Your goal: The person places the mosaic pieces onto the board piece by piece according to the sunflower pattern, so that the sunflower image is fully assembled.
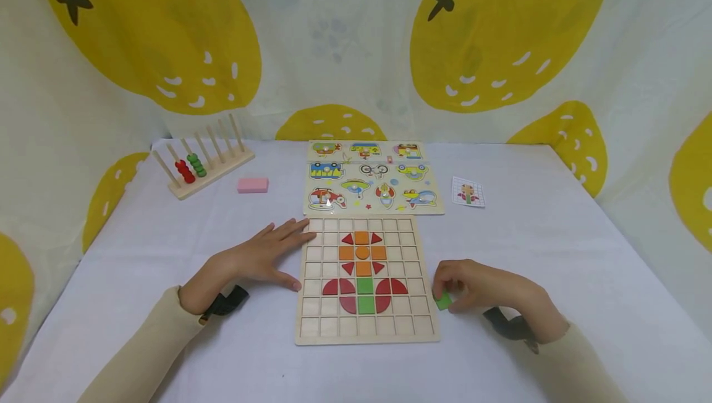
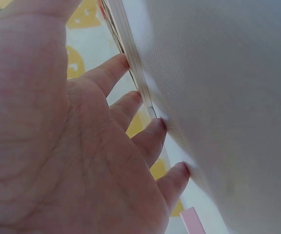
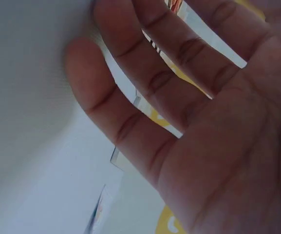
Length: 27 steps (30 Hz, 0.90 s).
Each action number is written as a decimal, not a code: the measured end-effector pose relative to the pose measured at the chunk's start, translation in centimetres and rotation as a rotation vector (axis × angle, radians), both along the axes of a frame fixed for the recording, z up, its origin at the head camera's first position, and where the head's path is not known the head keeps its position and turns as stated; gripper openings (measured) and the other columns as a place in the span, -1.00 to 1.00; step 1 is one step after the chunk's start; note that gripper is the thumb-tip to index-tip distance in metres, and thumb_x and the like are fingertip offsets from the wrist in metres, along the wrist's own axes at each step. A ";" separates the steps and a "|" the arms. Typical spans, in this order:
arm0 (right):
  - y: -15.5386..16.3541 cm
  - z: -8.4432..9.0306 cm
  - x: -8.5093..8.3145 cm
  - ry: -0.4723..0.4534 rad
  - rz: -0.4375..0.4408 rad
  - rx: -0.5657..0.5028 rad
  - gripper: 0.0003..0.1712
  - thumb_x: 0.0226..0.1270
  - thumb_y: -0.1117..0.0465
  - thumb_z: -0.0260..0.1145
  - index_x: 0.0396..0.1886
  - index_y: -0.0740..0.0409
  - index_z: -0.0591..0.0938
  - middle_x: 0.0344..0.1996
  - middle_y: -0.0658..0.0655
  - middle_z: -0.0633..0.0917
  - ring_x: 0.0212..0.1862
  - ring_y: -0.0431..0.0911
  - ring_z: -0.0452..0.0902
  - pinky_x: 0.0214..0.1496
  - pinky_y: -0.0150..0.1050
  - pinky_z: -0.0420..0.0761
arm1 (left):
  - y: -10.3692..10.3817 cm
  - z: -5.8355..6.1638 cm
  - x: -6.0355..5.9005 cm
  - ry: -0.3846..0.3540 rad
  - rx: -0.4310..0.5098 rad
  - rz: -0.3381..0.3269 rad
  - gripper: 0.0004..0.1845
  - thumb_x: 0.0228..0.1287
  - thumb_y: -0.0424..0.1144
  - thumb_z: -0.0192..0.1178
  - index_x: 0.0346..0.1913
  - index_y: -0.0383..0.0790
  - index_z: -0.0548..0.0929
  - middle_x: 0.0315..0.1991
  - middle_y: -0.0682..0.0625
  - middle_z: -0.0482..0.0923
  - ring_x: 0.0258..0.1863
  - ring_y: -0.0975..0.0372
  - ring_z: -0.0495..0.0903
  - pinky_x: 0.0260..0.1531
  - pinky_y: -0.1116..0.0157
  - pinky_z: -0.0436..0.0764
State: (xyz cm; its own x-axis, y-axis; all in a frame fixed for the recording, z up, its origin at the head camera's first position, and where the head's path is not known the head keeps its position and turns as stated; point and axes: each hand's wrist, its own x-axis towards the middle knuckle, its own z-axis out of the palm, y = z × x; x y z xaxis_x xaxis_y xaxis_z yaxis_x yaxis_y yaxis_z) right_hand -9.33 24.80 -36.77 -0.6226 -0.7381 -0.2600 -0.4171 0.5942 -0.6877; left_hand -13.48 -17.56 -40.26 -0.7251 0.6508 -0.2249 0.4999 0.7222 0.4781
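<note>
A wooden grid board (image 1: 329, 327) lies flat on the table. On it, orange, red and green pieces form a flower-like figure, with two green squares (image 1: 365, 296) as its stem. My left hand (image 1: 261, 258) has its fingers spread, and thumb and fingertips touch the board's left edge. In the left wrist view, those fingers (image 2: 147, 139) reach along the board's side. Just right of the board, my right hand (image 1: 486, 282) pinches a green square tile (image 1: 443, 301) low at the table. The right wrist view shows bent fingers (image 3: 135, 122); the tile is hidden there.
Behind the board lies a vehicle picture puzzle (image 1: 375, 188). A small pattern card (image 1: 468, 192) is at its right. To the left are a pink block (image 1: 253, 185) and a peg rack (image 1: 214, 174) with red and green beads. A fruit-print curtain (image 1: 345, 44) hangs behind.
</note>
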 end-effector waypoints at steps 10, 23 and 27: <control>-0.1 -0.3 -0.2 -0.012 -0.034 0.028 -0.70 0.06 0.42 0.44 -0.25 0.02 0.61 -0.37 -0.08 0.55 -0.27 -0.15 0.45 -0.22 -0.34 0.55 | 0.0 0.1 0.1 0.000 -0.002 0.000 0.09 -0.02 0.27 0.40 0.52 -0.06 0.15 0.57 -0.12 -0.12 0.54 -0.11 -0.18 0.43 -0.22 -0.17; -0.1 0.3 -0.2 0.040 -0.013 0.014 -0.71 0.11 0.38 0.42 -0.20 -0.01 0.61 -0.34 -0.11 0.57 -0.26 -0.16 0.46 -0.21 -0.33 0.55 | 0.0 0.2 0.1 0.001 0.006 -0.002 0.08 -0.01 0.27 0.40 0.52 -0.05 0.15 0.57 -0.12 -0.11 0.53 -0.11 -0.18 0.43 -0.22 -0.17; -0.8 0.4 -0.3 0.066 0.039 -0.027 -0.73 0.15 0.36 0.41 -0.20 -0.02 0.62 -0.30 -0.11 0.58 -0.26 -0.16 0.48 -0.20 -0.33 0.56 | 0.0 0.2 0.1 0.004 0.011 -0.007 0.08 -0.01 0.26 0.40 0.52 -0.06 0.15 0.57 -0.12 -0.10 0.53 -0.12 -0.17 0.43 -0.23 -0.17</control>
